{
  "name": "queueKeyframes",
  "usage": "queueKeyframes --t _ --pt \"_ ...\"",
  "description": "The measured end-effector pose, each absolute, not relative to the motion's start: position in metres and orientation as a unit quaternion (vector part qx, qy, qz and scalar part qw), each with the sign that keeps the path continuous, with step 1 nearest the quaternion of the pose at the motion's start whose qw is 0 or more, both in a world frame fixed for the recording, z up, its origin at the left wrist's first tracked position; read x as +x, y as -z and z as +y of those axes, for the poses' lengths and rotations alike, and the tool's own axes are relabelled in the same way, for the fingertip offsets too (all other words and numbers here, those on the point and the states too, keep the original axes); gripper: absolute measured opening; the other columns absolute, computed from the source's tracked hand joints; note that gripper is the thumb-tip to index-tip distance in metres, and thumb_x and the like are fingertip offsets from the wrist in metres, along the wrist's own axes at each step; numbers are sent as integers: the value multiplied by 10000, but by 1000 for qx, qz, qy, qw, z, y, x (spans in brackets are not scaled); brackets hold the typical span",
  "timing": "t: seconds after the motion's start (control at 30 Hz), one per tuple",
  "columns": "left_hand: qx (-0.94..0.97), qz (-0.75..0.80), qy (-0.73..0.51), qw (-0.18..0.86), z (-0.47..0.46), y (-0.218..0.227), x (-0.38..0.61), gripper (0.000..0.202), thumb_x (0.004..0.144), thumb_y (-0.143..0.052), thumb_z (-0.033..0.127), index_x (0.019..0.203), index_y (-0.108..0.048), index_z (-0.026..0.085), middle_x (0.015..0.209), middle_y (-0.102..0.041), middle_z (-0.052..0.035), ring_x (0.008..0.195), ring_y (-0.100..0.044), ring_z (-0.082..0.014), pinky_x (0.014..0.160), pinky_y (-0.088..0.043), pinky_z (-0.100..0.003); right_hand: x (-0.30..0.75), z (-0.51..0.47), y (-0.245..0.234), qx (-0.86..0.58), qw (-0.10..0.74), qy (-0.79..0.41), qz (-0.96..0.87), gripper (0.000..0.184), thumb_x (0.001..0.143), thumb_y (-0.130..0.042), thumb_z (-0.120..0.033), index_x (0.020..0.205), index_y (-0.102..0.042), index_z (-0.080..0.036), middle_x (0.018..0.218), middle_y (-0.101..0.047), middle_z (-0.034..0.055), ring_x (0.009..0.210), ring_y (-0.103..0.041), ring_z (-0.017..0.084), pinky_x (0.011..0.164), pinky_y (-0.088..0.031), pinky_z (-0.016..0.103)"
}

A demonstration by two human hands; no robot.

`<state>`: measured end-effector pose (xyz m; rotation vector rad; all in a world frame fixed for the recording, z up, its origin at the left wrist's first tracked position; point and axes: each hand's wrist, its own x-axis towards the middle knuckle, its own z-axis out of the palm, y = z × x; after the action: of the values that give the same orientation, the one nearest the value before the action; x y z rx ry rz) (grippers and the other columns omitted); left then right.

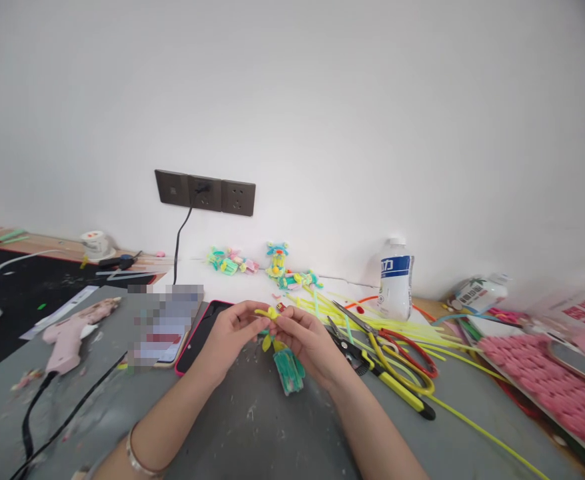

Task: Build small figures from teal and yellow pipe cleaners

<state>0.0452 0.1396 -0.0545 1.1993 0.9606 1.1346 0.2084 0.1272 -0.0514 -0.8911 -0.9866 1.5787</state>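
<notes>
My left hand (240,328) and my right hand (305,335) meet over the grey mat. Between their fingertips is a small yellow pipe cleaner piece (266,313), one end sticking out to the left. Both hands are closed in a pinch on it. Just below hangs or lies a teal fuzzy block (288,371) with yellow leaf-like bits at its top; whether it is joined to the yellow piece I cannot tell. A tiny red and gold bit (280,307) shows by the right fingertips.
A pink glue gun (72,333) and phones (192,353) lie left. To the right are scissors (397,343), black-and-yellow pliers (392,383), yellow pipe cleaners (465,412) and a white bottle (395,283). Small fuzzy figures (276,260) rest by the wall. A black cord (87,393) crosses the mat.
</notes>
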Motion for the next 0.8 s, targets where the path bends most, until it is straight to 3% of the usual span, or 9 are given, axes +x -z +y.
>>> queueKeyframes --t 0.23,0.47,0.67,0.8 --pt "469 390 -520 597 140 51 46 293 659 -813 406 797 -753 155 729 -700 -29 602 -538 -119 540 -407 -232 206 125 52 -372 502 -648 -436 287 698 -823 -418 689 -625 -211 652 -644 0 595 -584 128 580 -472 248" --pt "472 374 -510 614 138 51 46 296 674 -812 404 774 -654 174 580 -569 44 543 -488 -95 512 -371 -203 207 121 46 -381 461 -652 -466 273 726 -805 -371 666 -600 -201 640 -635 -5 574 -548 112 562 -428 237" --pt "525 360 -482 602 139 52 44 224 724 -773 363 765 -690 159 623 -616 16 583 -506 -105 566 -402 -219 209 121 46 -377 438 -667 -470 294 682 -832 -367 646 -599 -191 640 -654 4 553 -534 103 553 -406 233" --pt "537 344 -473 608 138 50 43 204 776 -725 349 858 -719 162 714 -667 -10 637 -557 -128 603 -442 -242 209 122 44 -374 465 -669 -443 318 680 -839 -383 642 -592 -187 619 -622 -13 553 -529 96 552 -403 223"
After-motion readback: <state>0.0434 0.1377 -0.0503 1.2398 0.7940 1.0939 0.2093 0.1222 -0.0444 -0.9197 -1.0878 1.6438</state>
